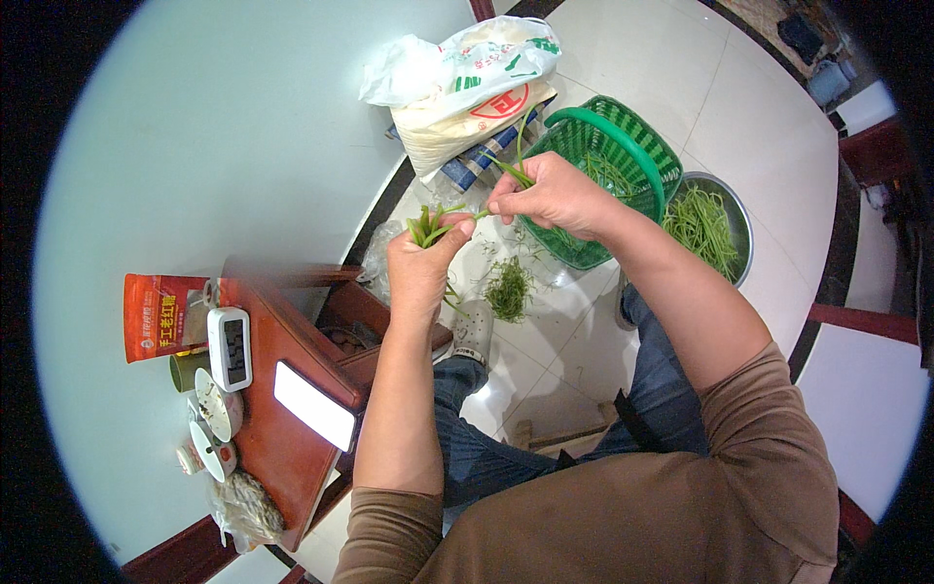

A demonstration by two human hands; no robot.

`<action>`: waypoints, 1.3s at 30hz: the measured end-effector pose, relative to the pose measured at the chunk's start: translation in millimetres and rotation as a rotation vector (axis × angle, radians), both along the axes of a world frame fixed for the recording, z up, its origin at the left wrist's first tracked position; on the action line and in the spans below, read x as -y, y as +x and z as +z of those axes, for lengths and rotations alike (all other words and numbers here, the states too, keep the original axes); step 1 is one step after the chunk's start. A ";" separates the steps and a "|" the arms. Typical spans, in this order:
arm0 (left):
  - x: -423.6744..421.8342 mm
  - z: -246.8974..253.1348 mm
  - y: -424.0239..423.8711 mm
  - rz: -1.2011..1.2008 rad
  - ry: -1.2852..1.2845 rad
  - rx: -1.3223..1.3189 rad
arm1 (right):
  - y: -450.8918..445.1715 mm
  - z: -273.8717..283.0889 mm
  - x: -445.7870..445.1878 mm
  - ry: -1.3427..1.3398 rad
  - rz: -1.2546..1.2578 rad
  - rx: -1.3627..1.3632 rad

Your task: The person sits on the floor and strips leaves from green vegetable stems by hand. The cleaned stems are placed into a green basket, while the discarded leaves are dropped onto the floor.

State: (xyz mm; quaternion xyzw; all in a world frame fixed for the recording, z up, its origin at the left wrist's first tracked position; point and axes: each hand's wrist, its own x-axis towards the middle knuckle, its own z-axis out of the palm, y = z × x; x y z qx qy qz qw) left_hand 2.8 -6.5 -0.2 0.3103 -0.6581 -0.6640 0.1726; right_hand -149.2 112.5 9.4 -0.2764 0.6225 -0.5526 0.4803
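Observation:
My left hand (430, 252) is closed around a bunch of green stems (429, 225), their ends sticking up past the thumb and a few thin ones hanging below. The fingertips of my right hand (543, 191) pinch green stalks (516, 174) just to the right, close to my left thumb. A short green piece spans the gap between both hands. Behind my right hand stands a green woven plastic basket (660, 146) with green stalks inside. A metal bowl (746, 241) beside it holds many green stalks (700, 223). On the floor below my hands lies a pile of green trimmings (508, 289).
A white sack (445, 139) under a plastic bag rests on a blue-and-white striped stool (467, 169). At left, a reddish-brown wooden table (273, 438) carries a phone (315, 405), a digital clock (230, 348), bowls (219, 405) and a red pouch (160, 314). My shoe (473, 332) is beside the trimmings.

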 end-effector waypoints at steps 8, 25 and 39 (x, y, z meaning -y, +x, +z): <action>-1.7 -0.2 -2.6 0.012 -0.029 0.046 | -1.0 -22.9 4.7 -0.064 -0.042 -0.197; -1.2 -4.6 -2.5 0.029 0.364 -0.134 | 14.1 -3.2 1.2 -0.039 0.117 0.312; 20.3 -15.4 1.0 0.203 0.592 -0.248 | 13.7 -6.1 3.2 0.043 0.008 0.040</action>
